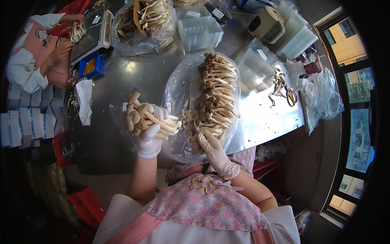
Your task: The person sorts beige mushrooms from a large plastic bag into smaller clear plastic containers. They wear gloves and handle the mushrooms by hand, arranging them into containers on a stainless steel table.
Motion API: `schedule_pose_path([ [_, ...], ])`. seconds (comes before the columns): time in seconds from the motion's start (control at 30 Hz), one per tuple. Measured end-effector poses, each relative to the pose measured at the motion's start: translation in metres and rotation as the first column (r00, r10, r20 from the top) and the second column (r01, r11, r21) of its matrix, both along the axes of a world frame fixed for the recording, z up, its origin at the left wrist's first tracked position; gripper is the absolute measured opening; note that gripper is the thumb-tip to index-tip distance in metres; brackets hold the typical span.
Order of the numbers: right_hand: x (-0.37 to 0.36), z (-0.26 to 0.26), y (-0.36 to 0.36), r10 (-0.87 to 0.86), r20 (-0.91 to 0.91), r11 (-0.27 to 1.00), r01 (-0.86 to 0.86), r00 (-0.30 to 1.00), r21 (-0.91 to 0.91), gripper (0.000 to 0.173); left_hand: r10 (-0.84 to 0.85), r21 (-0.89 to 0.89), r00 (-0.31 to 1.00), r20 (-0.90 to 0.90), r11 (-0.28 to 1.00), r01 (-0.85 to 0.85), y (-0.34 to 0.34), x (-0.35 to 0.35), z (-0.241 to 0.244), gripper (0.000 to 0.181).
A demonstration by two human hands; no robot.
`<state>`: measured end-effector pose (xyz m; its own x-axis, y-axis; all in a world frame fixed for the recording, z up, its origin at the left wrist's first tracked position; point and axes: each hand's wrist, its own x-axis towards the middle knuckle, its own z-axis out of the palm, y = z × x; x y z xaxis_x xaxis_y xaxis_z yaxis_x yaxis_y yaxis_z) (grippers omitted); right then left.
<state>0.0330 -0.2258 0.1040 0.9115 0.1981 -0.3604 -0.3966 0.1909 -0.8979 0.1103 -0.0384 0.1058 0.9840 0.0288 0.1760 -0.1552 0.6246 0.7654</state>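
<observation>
In my gloved left hand [151,134] is a bunch of brown-capped mushrooms [143,117], caps to the left and pale stems to the right. Behind and below that bunch lies a clear plastic tray [117,114] with a white label. My gloved right hand [214,152] has its thumb and fingers together at the near end of a long row of mushrooms [218,88]; whether a piece is pinched there I cannot tell. The row lies on an open clear plastic bag [175,82], caps left, stems right. Stem scraps are scattered between the row and my left hand.
At the upper left, a person [33,58] handles mushrooms beside a scale [91,33]. Stacked clear trays [201,32], another mushroom bag [146,39] and a blue bin [91,65] line the far side. Scissors [291,96] lie right, near the metal table's [271,122] edge.
</observation>
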Motion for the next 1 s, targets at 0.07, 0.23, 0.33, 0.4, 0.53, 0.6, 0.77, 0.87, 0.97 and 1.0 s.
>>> schedule_pose_path([
  [0.07,0.000,0.009,0.001,0.018,0.007,0.999,-0.018,1.000,0.048,0.022,0.015,-0.016,1.000,0.022,1.000,-0.014,0.005,-0.004,-0.003,0.038],
  [0.23,0.003,0.025,0.007,0.130,0.034,0.963,-0.135,0.991,0.233,0.019,-0.059,0.075,0.986,0.153,0.996,0.048,0.004,-0.006,0.013,0.032],
  [0.33,0.006,0.039,0.008,0.182,-0.007,0.934,-0.170,0.983,0.315,0.021,-0.085,0.154,0.976,0.199,0.987,0.054,0.004,-0.007,0.019,0.031],
  [0.4,0.008,0.039,0.006,0.256,0.004,0.893,-0.238,0.967,0.382,0.023,-0.132,0.144,0.970,0.203,0.984,0.104,0.005,-0.007,0.020,0.032],
  [0.53,0.006,0.037,0.005,0.303,-0.036,0.882,-0.266,0.952,0.388,0.027,-0.231,-0.056,0.965,0.125,0.969,0.239,0.002,-0.012,0.016,0.036],
  [0.6,0.007,0.035,0.006,0.295,-0.053,0.878,-0.249,0.954,0.408,0.026,-0.202,-0.155,0.976,0.080,0.965,0.213,0.000,-0.016,0.006,0.043],
  [0.77,0.008,0.018,0.002,0.269,-0.111,0.882,-0.198,0.957,0.427,0.024,-0.158,-0.238,0.987,0.012,0.959,0.156,-0.008,-0.019,-0.003,0.040],
  [0.87,0.003,-0.001,0.002,0.188,-0.155,0.933,-0.127,0.970,0.336,0.023,-0.105,-0.113,0.994,0.035,0.988,0.108,-0.003,-0.017,0.000,0.037],
  [0.97,-0.008,-0.028,-0.012,0.110,-0.190,0.971,-0.064,0.976,0.230,0.023,0.049,0.419,0.996,0.069,0.905,-0.074,0.030,-0.014,-0.023,0.040],
  [1.0,-0.011,-0.030,-0.015,0.096,-0.191,0.976,-0.054,0.977,0.213,0.024,0.054,0.689,0.987,0.149,0.710,-0.143,0.043,-0.014,-0.022,0.040],
])
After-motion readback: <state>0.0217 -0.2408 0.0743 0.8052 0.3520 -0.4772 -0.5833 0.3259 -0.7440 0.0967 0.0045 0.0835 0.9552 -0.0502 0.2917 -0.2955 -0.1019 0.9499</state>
